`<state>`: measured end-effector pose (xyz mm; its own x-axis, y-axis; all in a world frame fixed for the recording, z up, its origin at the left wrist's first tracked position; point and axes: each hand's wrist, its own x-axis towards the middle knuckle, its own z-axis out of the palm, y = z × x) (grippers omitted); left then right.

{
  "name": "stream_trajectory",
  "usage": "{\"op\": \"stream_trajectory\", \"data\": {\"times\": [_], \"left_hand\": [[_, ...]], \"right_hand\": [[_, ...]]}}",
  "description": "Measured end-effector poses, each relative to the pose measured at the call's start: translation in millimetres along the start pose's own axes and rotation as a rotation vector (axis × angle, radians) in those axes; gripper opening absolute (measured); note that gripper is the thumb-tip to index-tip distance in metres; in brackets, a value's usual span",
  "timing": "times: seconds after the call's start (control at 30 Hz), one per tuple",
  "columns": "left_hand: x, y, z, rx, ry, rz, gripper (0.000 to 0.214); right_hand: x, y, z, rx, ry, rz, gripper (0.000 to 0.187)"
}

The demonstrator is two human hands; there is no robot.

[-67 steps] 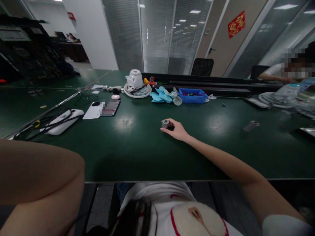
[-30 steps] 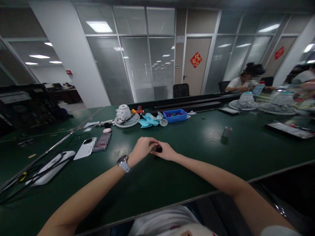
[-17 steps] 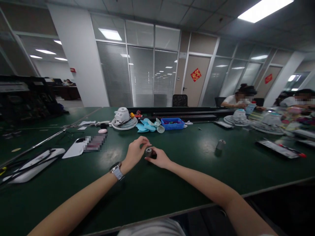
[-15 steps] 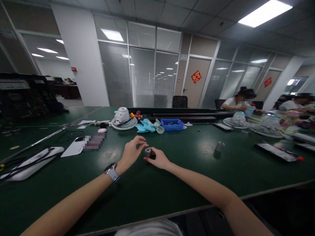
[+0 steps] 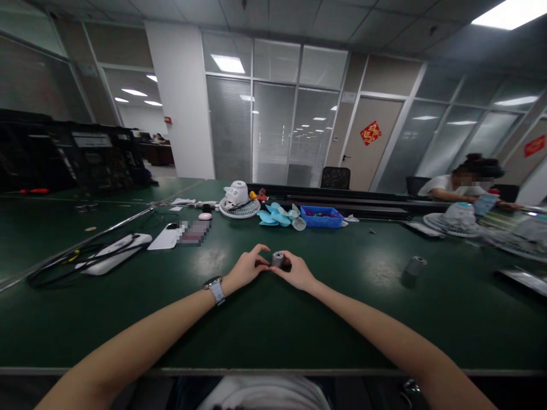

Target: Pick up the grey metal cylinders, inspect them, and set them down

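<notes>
A small grey metal cylinder (image 5: 277,259) with a dark hole in its top stands upright in front of me. My right hand (image 5: 298,272) grips it from the right, thumb in front and index finger behind. To the left of the cylinder is my left hand (image 5: 250,269), its fingers curved and apart, holding nothing. Its thumb tip comes close to the cylinder's base; whether they touch I cannot tell. A similar grey cylinder (image 5: 416,265) stands farther right on the green table (image 5: 256,324).
Behind my hands are blue fan blades (image 5: 276,214), a blue bin (image 5: 321,217) of small parts and a white fan housing (image 5: 238,199). A white device with black cables (image 5: 117,253) and a phone (image 5: 166,236) lie left. A co-worker (image 5: 459,182) sits far right.
The view has turned left and levelled, shifting the scene rightward. My left hand has dropped from above the cylinder to beside it, lower down. My right hand keeps its grip.
</notes>
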<state>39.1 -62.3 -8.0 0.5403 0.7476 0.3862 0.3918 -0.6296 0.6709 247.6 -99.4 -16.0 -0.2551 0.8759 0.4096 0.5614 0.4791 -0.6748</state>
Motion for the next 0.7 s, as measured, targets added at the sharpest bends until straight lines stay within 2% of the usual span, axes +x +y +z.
{"op": "stream_trajectory", "data": {"times": [0.13, 0.3, 0.37, 0.47, 0.57, 0.7], "left_hand": [[-1.8, 0.1, 2.0, -0.063, -0.006, -0.018, 0.038], [0.7, -6.3, 1.7, -0.185, -0.017, -0.085, 0.054], [2.8, -11.8, 2.2, -0.236, 0.019, -0.105, 0.052], [6.3, -20.0, 2.6, -0.314, 0.148, -0.175, 0.042], [9.2, -26.9, 0.3, -0.341, 0.313, -0.266, 0.04], [10.7, -36.1, -4.3, -0.335, 0.466, -0.369, 0.038]], "right_hand": [[0.9, 0.8, -1.3, 0.013, 0.004, -0.001, 0.042], [-0.1, 2.1, 0.8, 0.048, 0.005, -0.002, 0.043], [-0.6, 1.5, 2.0, 0.056, 0.016, 0.008, 0.042], [1.7, 8.9, -6.2, 0.053, 0.061, 0.051, 0.043], [6.7, 37.1, -39.6, -0.02, 0.191, 0.12, 0.044], [5.3, 100.0, -112.0, -0.301, 0.462, 0.303, 0.043]]}}
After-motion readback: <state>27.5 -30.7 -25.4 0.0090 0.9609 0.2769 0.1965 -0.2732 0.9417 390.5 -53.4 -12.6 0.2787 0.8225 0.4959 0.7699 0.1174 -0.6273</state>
